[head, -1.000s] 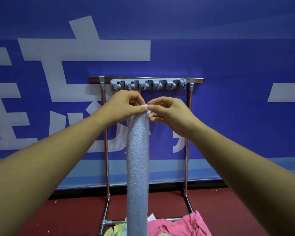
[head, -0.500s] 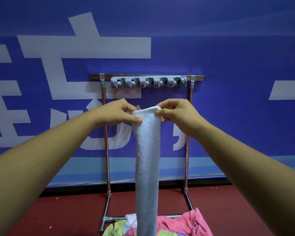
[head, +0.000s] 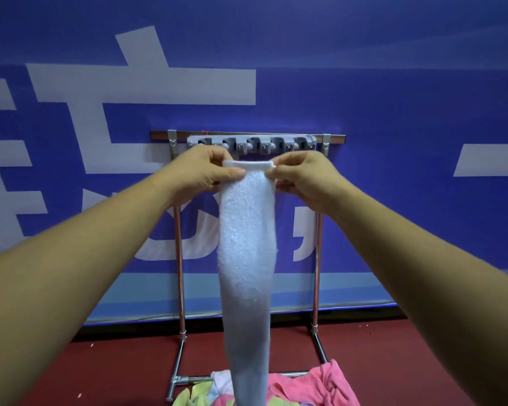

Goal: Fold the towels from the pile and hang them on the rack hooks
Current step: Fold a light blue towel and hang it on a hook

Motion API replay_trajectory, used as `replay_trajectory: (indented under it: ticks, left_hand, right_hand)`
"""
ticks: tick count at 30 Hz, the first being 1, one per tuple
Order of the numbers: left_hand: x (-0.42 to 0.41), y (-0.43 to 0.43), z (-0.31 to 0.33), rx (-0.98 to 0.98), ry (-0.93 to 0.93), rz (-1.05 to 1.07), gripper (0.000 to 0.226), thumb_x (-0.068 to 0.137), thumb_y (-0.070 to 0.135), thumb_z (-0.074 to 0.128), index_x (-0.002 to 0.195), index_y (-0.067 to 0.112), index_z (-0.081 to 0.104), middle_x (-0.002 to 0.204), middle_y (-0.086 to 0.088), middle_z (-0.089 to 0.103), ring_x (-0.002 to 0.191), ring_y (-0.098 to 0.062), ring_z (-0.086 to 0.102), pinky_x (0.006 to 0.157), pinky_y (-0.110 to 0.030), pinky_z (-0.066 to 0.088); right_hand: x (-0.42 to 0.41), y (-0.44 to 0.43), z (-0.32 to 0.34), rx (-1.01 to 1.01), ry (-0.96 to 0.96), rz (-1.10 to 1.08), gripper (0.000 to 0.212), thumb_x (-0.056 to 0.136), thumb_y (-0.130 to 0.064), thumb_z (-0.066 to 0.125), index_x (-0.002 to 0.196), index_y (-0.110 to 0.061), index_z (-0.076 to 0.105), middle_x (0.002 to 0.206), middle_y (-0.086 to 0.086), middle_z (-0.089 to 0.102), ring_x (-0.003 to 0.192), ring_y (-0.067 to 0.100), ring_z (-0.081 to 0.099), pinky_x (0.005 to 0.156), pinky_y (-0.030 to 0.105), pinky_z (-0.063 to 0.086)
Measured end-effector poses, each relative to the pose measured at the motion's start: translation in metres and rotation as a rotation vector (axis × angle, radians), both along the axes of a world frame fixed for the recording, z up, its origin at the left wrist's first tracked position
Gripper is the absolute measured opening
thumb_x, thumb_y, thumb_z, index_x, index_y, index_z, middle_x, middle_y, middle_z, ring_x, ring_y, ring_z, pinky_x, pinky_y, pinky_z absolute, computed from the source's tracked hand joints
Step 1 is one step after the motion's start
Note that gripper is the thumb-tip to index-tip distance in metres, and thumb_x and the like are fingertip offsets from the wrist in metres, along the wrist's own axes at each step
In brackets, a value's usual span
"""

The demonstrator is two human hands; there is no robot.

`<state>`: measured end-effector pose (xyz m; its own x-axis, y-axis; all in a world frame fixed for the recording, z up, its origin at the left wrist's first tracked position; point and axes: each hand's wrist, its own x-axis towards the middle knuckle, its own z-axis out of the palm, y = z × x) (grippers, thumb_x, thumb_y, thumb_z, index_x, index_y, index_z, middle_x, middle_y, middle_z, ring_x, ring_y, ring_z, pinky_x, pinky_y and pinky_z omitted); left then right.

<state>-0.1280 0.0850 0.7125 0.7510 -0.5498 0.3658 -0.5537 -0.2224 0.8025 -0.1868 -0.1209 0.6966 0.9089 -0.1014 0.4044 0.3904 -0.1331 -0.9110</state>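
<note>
Below rack hooks (head: 251,144), left hand (head: 201,172), right hand (head: 304,177) pinching white towel (head: 247,244)

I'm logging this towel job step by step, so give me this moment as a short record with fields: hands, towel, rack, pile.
held item: pale blue terry towel, folded into a narrow strip, hanging straight down
left hand: pinches the towel's top left corner
right hand: pinches the top right corner
hooks: grey plastic hook strip on the metal rack, visible hooks bare
pile: pink and yellow towels on the red floor at the rack's base
step: towel not yet hung
</note>
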Motion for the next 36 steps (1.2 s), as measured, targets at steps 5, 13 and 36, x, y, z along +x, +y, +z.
replay_trajectory:
  ticks: [5,13,36]
  left_hand:
    - [0.006,-0.008,-0.018,-0.088,0.015,0.047,0.023,0.086,0.011,0.073,0.108,0.011,0.067,0.094,-0.002,0.07,0.086,-0.009,0.067,0.067,-0.017,0.053]
    - [0.002,-0.012,-0.024,-0.097,0.013,-0.002,0.014,0.082,0.018,0.078,0.096,0.016,0.075,0.092,-0.003,0.075,0.089,-0.013,0.069,0.083,-0.032,0.058]
    - [0.008,-0.032,-0.239,0.054,0.423,-0.041,0.031,0.082,0.02,0.079,0.111,0.012,0.07,0.107,0.001,0.075,0.099,-0.01,0.071,0.094,-0.03,0.054]
  right_hand:
    - [0.003,-0.006,-0.014,0.034,0.019,-0.025,0.008,0.086,0.002,0.072,0.091,-0.004,0.07,0.082,0.005,0.07,0.077,0.014,0.068,0.073,0.025,0.058]
    - [-0.005,-0.005,-0.007,-0.182,0.11,0.093,0.023,0.087,-0.006,0.074,0.11,-0.002,0.072,0.097,0.01,0.073,0.089,0.016,0.069,0.079,0.029,0.058]
    - [0.005,-0.011,0.014,-0.479,-0.084,-0.251,0.008,0.086,-0.011,0.074,0.093,-0.01,0.078,0.082,-0.001,0.069,0.075,0.005,0.059,0.068,0.02,0.046]
